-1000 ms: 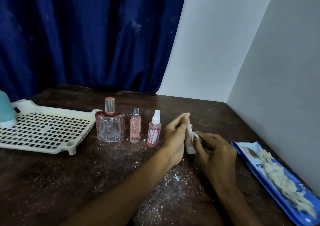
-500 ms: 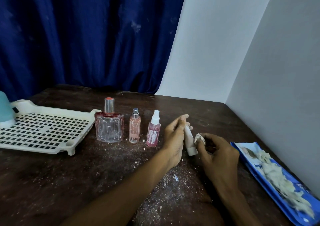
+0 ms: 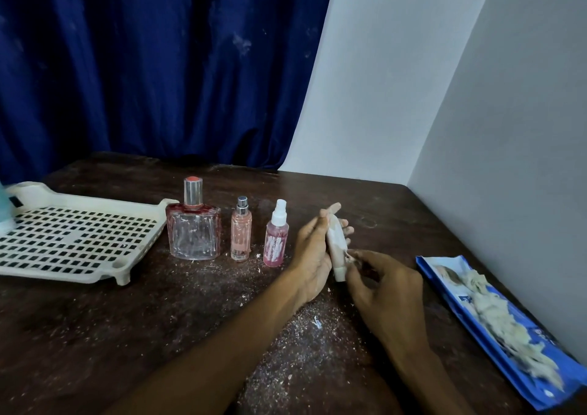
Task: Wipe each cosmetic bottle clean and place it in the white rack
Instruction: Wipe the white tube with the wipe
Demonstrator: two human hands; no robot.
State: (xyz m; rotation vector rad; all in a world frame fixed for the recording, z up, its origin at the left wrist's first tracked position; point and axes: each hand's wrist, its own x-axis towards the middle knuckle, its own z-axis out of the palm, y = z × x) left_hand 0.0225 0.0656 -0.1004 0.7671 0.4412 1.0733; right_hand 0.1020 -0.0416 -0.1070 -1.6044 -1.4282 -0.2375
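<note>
My left hand (image 3: 313, 255) holds a small pale tube (image 3: 336, 249) upright near the table's middle, cap end down. My right hand (image 3: 386, 290) pinches a small white wad (image 3: 349, 257) against the tube's lower part. To the left stand three dusty bottles in a row: a wide clear glass perfume bottle (image 3: 194, 230) with a silver cap, a slim pink bottle (image 3: 241, 232), and a pink spray bottle (image 3: 276, 240) with a white nozzle. The white slotted rack (image 3: 73, 240) lies at the far left with a teal object (image 3: 4, 211) at its edge.
A blue packet (image 3: 495, 325) with pale cotton-like wadding spilling from it lies at the right, along the grey wall. White dust and crumbs are scattered over the dark wooden table (image 3: 95, 335). A blue curtain hangs behind.
The tube has tilted and turned in my left hand. My right hand with the wad has slid down from the tube's middle to near its cap end.
</note>
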